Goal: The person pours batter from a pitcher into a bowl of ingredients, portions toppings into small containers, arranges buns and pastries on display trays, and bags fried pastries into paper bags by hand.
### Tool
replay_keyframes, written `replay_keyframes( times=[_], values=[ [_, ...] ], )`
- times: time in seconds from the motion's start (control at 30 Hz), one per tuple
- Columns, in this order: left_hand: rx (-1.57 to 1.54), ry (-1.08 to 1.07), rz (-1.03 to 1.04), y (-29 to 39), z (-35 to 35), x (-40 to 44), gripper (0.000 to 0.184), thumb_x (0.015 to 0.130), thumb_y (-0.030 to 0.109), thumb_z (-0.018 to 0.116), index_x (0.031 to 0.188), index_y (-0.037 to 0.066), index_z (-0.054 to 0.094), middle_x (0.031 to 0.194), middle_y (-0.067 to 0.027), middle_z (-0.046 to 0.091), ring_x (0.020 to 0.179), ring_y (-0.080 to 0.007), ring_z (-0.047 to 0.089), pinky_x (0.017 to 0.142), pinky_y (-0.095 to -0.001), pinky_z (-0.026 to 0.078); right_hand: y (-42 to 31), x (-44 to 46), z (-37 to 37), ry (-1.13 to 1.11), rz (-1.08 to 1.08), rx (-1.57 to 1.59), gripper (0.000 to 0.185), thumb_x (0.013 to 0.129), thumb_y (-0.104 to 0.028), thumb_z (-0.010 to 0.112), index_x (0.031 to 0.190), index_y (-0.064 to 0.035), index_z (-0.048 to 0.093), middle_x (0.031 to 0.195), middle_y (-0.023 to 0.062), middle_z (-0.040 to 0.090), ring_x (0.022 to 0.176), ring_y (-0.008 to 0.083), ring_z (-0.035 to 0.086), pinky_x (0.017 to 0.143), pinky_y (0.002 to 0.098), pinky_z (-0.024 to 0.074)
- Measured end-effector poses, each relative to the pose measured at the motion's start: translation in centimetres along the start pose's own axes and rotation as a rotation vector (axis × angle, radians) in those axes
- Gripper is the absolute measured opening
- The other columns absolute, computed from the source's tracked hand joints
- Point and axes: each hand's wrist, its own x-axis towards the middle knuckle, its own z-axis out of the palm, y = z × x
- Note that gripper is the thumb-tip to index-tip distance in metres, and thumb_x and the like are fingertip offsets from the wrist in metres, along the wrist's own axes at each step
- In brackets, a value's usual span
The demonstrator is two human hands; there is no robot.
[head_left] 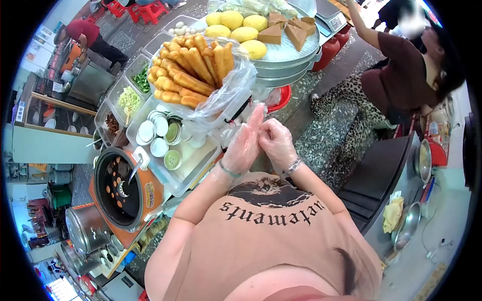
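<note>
My left hand (245, 146), in a clear plastic glove, is held upright with its fingers stretched out. My right hand (278, 146), gloved the same way, is curled beside it with fingertips against the left palm side. Whatever the right fingers pinch, if anything, is hidden. Just beyond both hands stands a plastic-lined tub (235, 95) heaped with fried dough sticks (193, 67). To the left lies a clear tray (196, 173) with small round dishes, among them a green-filled one (172, 159).
Round steamer trays (286, 65) hold yellow buns (244, 34) and brown cake wedges (294, 36). Bins of shredded vegetable (129, 100) and chopped greens (142, 79) sit left, near an orange-sided cooker (119, 188) of dark liquid. A person in brown (401, 70) stands right, beside a dark counter (376, 175).
</note>
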Motion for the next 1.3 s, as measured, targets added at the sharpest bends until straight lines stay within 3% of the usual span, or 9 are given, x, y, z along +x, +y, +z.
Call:
replay_keyframes(
  times=[0.13,0.17,0.4,0.5,0.67,0.83,1.03,1.13,1.3],
  values=[
    [0.011,0.074,-0.005,-0.8,0.6,1.6,0.066,0.103,0.036,0.033,0.151,-0.002,0.008,0.159,-0.0101,0.007,0.147,-0.0215,0.005,0.118,-0.0351,0.003,1.5,2.2,-1.0,-0.065,0.066,0.112,0.005,0.081,0.001,0.061,0.084,-0.0019,0.059,0.077,0.0045,0.053,0.064,0.0099,0.048,0.059,0.0257,0.0423],
    [0.006,0.081,0.008,-1.2,1.0,2.0,0.066,0.103,0.036,0.033,0.151,-0.002,0.008,0.159,-0.0101,0.007,0.147,-0.0215,0.005,0.118,-0.0351,0.003,2.0,2.9,-1.3,-0.109,0.076,0.057,0.007,0.079,-0.003,0.062,0.085,-0.0032,0.059,0.077,0.0095,0.055,0.065,0.0192,0.053,0.062,0.0309,0.0459],
    [0.067,0.265,0.105,-3.6,4.9,4.9,0.061,0.102,0.029,0.035,0.149,-0.003,0.013,0.158,-0.0132,0.013,0.146,-0.0233,0.012,0.119,-0.0365,0.008,4.8,7.5,-5.3,-0.198,0.017,0.040,0.007,0.077,-0.005,0.063,0.080,-0.0025,0.057,0.075,0.0117,0.056,0.068,0.0263,0.056,0.064,0.0340,0.0466],
    [0.014,0.497,0.030,-3.9,7.1,5.6,0.058,0.103,0.028,0.035,0.149,-0.002,0.017,0.156,-0.0132,0.019,0.145,-0.0236,0.016,0.118,-0.0366,0.011,7.0,8.9,-6.4,-0.238,0.066,0.199,0.006,0.076,-0.004,0.062,0.079,-0.0017,0.057,0.072,0.0115,0.055,0.063,0.0221,0.054,0.062,0.0335,0.0463],
    [0.057,0.766,0.116,-5.0,6.8,5.1,0.046,0.102,0.032,0.040,0.140,0.005,0.040,0.140,-0.0087,0.048,0.119,-0.0193,0.051,0.100,-0.0359,0.040,7.7,9.8,-7.1,-0.364,0.010,0.201,0.005,0.078,-0.002,0.060,0.078,-0.0014,0.056,0.069,0.0048,0.051,0.063,0.0104,0.046,0.059,0.0273,0.0422],
    [-0.095,0.888,0.181,-5.0,6.8,3.8,0.045,0.102,0.031,0.040,0.140,0.006,0.040,0.141,-0.0099,0.046,0.123,-0.0205,0.048,0.100,-0.0383,0.040,6.9,9.6,-7.6,-0.479,0.082,0.249,0.008,0.085,-0.004,0.060,0.091,0.0003,0.060,0.081,0.0055,0.059,0.073,0.0107,0.053,0.068,0.0258,0.0456],
    [-0.206,0.765,0.283,-4.2,5.9,2.0,0.049,0.103,0.033,0.037,0.145,0.009,0.031,0.147,-0.0124,0.037,0.131,-0.0249,0.042,0.104,-0.0427,0.039,5.3,7.3,-5.4,-0.491,-0.358,0.174,0.020,0.094,-0.005,0.051,0.111,0.0004,0.061,0.096,0.0107,0.064,0.084,0.0183,0.062,0.079,0.0322,0.0502],
    [-0.188,0.698,0.294,-4.1,4.8,0.8,0.051,0.103,0.036,0.034,0.147,0.010,0.028,0.149,-0.0130,0.035,0.133,-0.0261,0.039,0.104,-0.0429,0.039,4.3,6.4,-4.3,-0.708,0.231,0.582,0.022,0.098,-0.010,0.048,0.111,0.0018,0.060,0.100,0.0056,0.063,0.091,0.0111,0.058,0.080,0.0250,0.0478],
    [-0.288,0.642,0.313,-2.9,3.4,-1.5,0.051,0.103,0.038,0.033,0.148,0.013,0.027,0.151,-0.0131,0.031,0.129,-0.0262,0.042,0.101,-0.0418,0.041,2.7,5.9,-2.5,-0.771,0.394,0.623,0.025,0.099,-0.016,0.048,0.117,-0.0012,0.057,0.101,0.0031,0.062,0.093,0.0098,0.057,0.082,0.0245,0.0466]
  ],
)
